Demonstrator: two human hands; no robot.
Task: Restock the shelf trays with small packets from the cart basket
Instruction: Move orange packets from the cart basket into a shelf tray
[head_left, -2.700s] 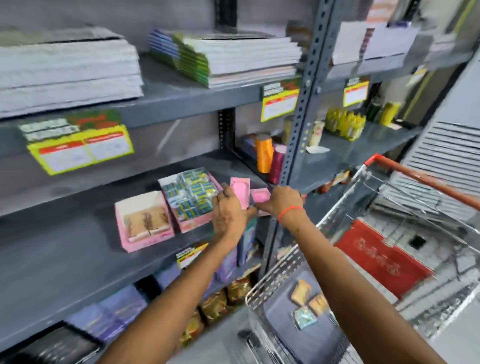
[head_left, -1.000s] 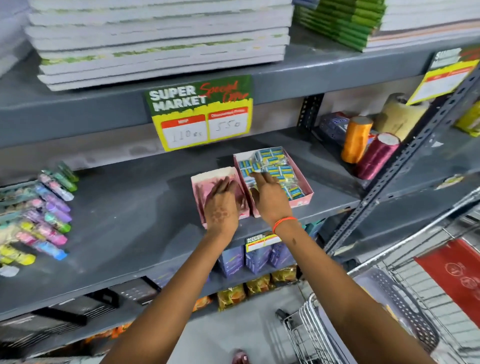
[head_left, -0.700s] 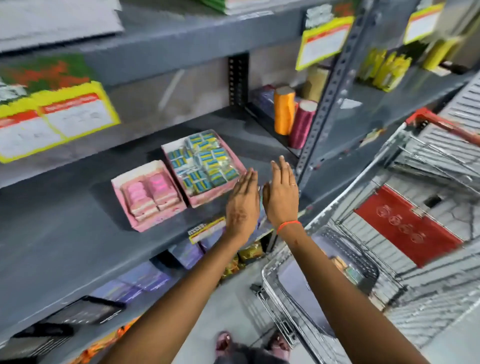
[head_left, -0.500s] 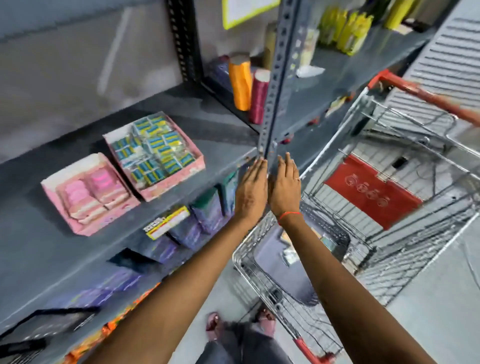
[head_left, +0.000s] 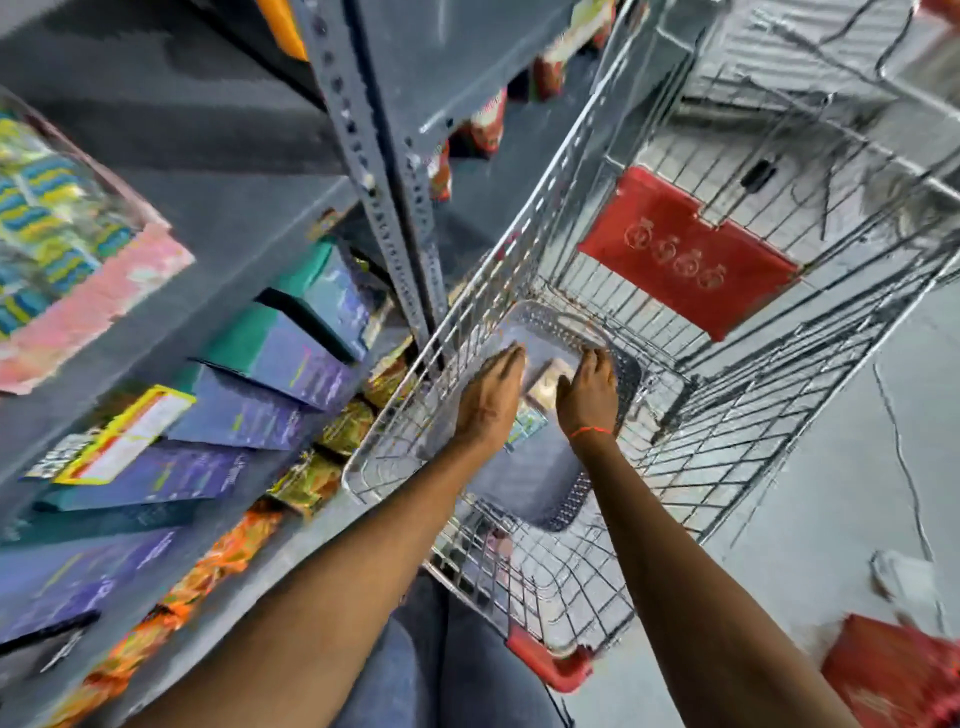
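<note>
1. The small packets (head_left: 545, 382) lie on the floor of the grey plastic basket (head_left: 519, 483) inside the wire cart (head_left: 670, 457). One pale tan packet shows in the gap between the two hands, and a bluish-green packet (head_left: 525, 427) peeks out just below it, by the heel of the left hand.
2. The left hand (head_left: 491, 400) reaches down into the basket with its fingers stretched forward and close together, palm down, holding nothing that can be seen. Whether it touches a packet cannot be told through the blur.
3. The right hand (head_left: 589, 395), with an orange band (head_left: 589, 431) at the wrist, sits just right of the tan packet, its fingers curled down a little at the packet's edge. It looks loose rather than closed; a firm hold cannot be confirmed.
4. The two hands are near each other but apart, with the packets between them.
5. Beyond the right hand a red panel (head_left: 685, 254) hangs on the cart's far wire wall.
6. Well to the left of the left hand, up on the grey shelf (head_left: 249, 208), stands a pink tray (head_left: 98, 296) packed with blue-and-yellow packets (head_left: 47, 218).
7. Below that shelf edge, purple and teal boxes (head_left: 280, 358) stand in a row, with a yellow price tag (head_left: 124, 436) on the edge.
</note>
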